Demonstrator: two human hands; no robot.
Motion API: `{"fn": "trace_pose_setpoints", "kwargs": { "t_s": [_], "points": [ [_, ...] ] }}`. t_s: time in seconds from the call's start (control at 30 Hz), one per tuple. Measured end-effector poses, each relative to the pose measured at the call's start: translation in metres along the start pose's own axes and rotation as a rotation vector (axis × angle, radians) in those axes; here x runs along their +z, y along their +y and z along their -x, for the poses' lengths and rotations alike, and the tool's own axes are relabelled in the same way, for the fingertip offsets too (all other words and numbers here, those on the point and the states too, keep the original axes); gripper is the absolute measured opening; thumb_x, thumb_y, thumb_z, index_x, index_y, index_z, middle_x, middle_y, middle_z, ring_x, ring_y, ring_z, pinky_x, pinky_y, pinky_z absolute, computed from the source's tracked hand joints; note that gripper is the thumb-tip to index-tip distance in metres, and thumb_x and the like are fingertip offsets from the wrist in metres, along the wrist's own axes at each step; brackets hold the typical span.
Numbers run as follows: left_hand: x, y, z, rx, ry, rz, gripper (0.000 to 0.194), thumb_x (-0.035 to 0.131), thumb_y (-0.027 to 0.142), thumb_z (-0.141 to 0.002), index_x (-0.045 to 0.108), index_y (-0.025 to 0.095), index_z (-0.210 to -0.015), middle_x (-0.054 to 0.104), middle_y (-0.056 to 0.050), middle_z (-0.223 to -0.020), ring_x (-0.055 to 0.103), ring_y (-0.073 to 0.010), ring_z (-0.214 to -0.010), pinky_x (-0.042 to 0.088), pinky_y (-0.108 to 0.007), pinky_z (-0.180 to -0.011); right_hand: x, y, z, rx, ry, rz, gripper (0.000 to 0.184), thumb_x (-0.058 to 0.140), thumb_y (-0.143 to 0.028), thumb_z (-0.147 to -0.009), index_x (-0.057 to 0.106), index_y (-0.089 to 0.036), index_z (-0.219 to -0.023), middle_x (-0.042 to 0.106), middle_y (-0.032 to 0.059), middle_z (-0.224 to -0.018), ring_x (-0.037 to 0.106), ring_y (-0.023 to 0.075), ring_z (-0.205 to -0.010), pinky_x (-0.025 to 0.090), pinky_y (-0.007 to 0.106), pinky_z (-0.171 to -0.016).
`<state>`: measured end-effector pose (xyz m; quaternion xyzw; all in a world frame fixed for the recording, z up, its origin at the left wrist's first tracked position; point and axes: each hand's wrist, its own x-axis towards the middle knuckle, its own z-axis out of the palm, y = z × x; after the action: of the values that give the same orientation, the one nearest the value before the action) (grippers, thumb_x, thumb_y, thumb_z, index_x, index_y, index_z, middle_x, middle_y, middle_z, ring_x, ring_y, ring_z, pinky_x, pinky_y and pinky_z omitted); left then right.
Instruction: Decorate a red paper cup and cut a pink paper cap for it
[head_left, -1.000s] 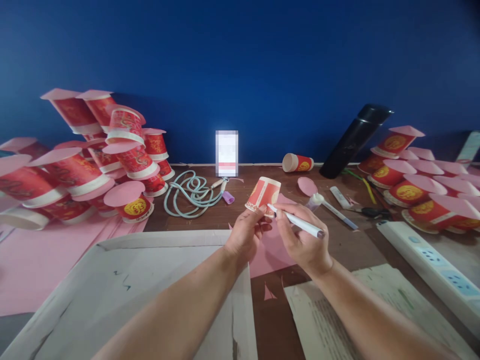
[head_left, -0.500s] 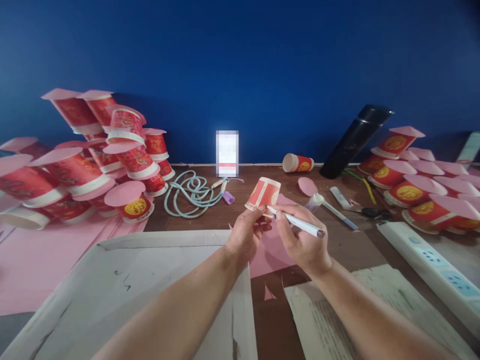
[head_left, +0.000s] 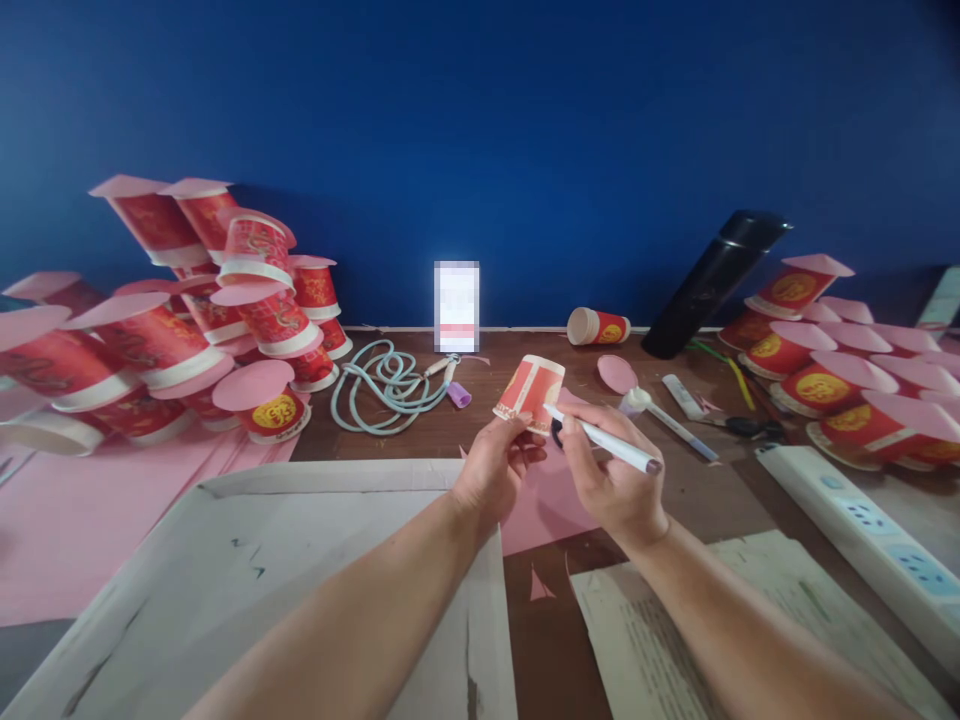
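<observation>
My left hand [head_left: 495, 462] grips a red and white paper cup [head_left: 531, 388] near its rim, with the cup turned upside down and slightly tilted. A white marker pen [head_left: 611, 443] is held in my right hand [head_left: 622, 485], its tip at the cup's right side; I cannot tell whether it touches. Beneath both hands lies a sheet of pink paper [head_left: 551, 505]. A pink paper disc [head_left: 616, 375] rests behind my right hand, beside a small white-capped bottle [head_left: 634, 402]. Another pen [head_left: 682, 432] lies to the right of that bottle.
Red cups with pink paper tops pile up at left [head_left: 180, 335] and right [head_left: 817, 385]. A white box lid [head_left: 352, 580], papers [head_left: 675, 625] and a power strip [head_left: 862, 525] occupy the front. A phone [head_left: 456, 305], coiled cable [head_left: 375, 390], cup stack [head_left: 598, 327] and black flask [head_left: 712, 285] stand behind.
The marker's tip has shifted slightly right along the cup, and my right hand has moved a little right with it. My left hand keeps its hold on the cup.
</observation>
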<state>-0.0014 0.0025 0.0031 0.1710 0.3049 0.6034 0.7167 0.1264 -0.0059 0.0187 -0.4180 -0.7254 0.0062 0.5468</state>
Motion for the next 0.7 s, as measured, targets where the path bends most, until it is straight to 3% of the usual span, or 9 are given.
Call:
{"fn": "trace_pose_setpoints", "kwargs": {
  "t_s": [0.7],
  "points": [
    [0.0001, 0.0002, -0.0005, -0.026, 0.017, 0.026, 0.013, 0.071, 0.022, -0.065, 0.064, 0.012, -0.072, 0.062, -0.001, -0.063, 0.056, -0.0097, -0.059, 0.043, -0.024, -0.059, 0.0, -0.0011, 0.0013, -0.029, -0.015, -0.014, 0.02, 0.062, -0.013, -0.084, 0.068, -0.016, -0.103, 0.073, 0.0059, -0.089, 0.069, 0.0159, -0.078, 0.056, 0.029, -0.076]
  ]
}}
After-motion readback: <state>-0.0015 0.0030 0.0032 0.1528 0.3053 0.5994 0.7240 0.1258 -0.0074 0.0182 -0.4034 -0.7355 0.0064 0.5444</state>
